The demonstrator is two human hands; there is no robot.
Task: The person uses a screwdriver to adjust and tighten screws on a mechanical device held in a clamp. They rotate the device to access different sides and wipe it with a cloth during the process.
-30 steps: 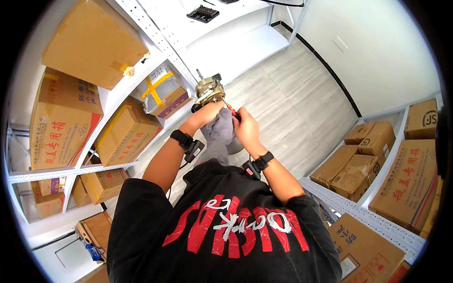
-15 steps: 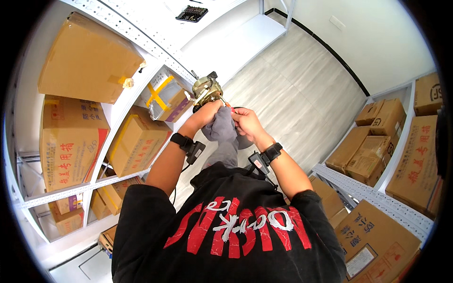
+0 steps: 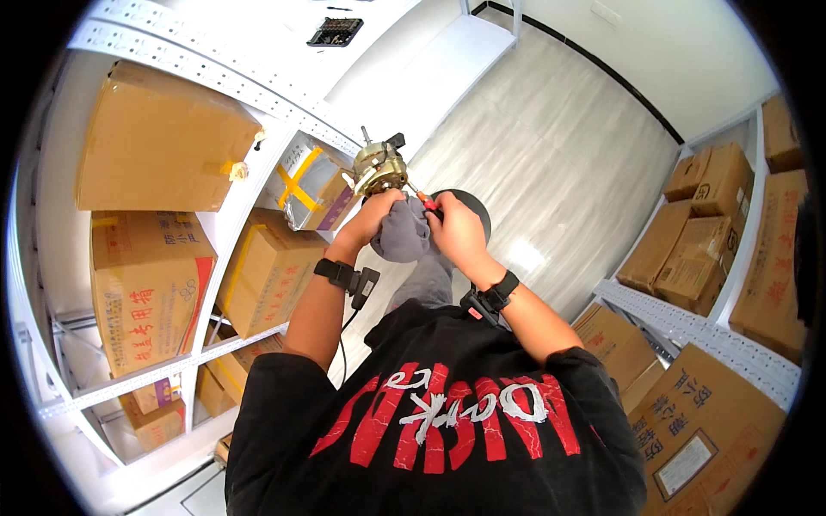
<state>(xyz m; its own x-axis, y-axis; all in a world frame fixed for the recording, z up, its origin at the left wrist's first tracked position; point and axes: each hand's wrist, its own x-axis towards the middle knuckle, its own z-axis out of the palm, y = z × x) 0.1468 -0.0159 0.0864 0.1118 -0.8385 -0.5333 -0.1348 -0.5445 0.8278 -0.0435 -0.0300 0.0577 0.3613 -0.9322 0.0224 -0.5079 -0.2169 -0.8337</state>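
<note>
A brass-coloured motor [image 3: 379,168], like one from an electric fan, stands above my knees with a thin shaft sticking up and a black part at its top. My left hand [image 3: 373,215] is closed around its underside, where the fingers are partly hidden. In my right hand [image 3: 459,230] is a screwdriver [image 3: 428,201] with a red and orange handle, its shank pointing at the motor's lower right side. Whether the tip sits in a screw is too small to tell. Grey trousers [image 3: 403,236] show between my hands. Behind my right hand lies a dark round disc [image 3: 476,209].
A white worktop [image 3: 396,43] at the upper left carries a black case of small bits [image 3: 335,33]. White racks with cardboard boxes [image 3: 163,138] line my left; more boxes [image 3: 701,258] fill the rack at right. Grey flooring [image 3: 551,138] stretches ahead.
The view has shifted slightly. My right hand has turned and shows more of its back, still on the screwdriver at the motor. More of the dark disc shows. My left hand keeps its grip.
</note>
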